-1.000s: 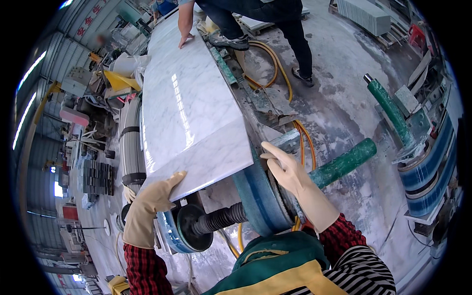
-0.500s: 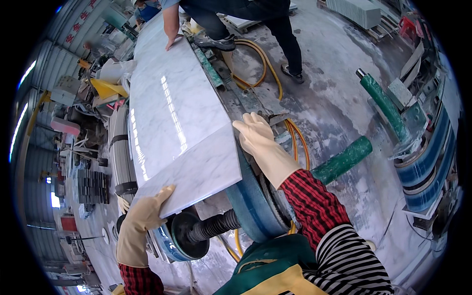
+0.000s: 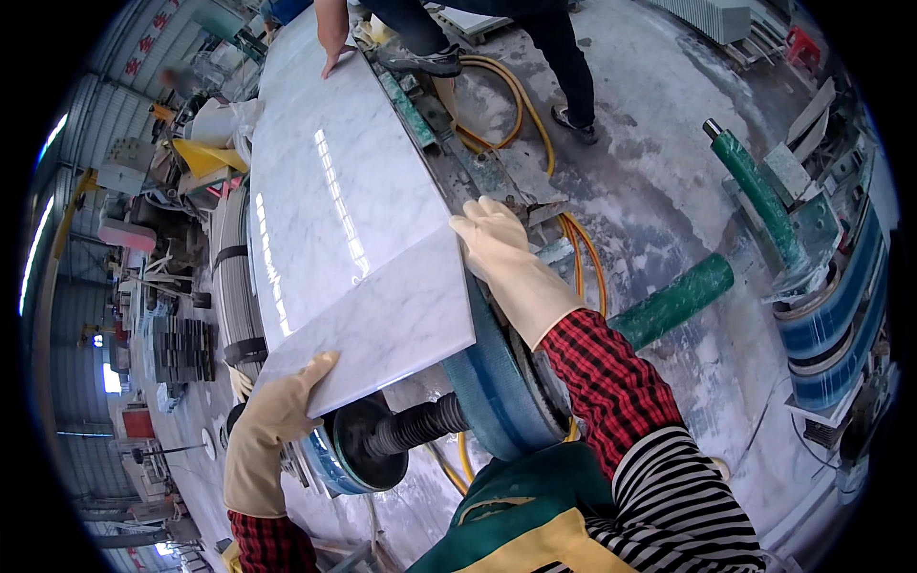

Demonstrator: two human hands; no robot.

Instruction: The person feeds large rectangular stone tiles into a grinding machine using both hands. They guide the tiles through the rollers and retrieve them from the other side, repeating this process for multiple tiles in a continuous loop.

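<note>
A grey-veined white marble slab [image 3: 382, 320] lies in front of me, its near edge over the machine's blue belt wheels. A diagonal line parts it from a longer, shinier stretch of marble [image 3: 315, 181] beyond. My left hand [image 3: 277, 406], in a cream rubber glove, grips the near left edge, thumb on top and fingers hidden below. At the right edge, by the end of that line, my gloved right hand [image 3: 495, 244] is closed against the slab with its fingers bunched. Farther off, a person's bare hand [image 3: 334, 59] rests on the long marble.
A blue belt wheel [image 3: 501, 392] and a ribbed black shaft [image 3: 417, 427] sit under the near edge. A green roller [image 3: 673, 301] juts out at right. Yellow hoses [image 3: 521, 105] lie on the wet floor beside the other person's shoes. A bundle of grey strips [image 3: 234, 277] flanks the marble's left.
My view has shifted slightly. Both gloved hands keep their hold on the slab's edges, and the right has edged a little toward the corner. The other person's hand stays on the marble.
</note>
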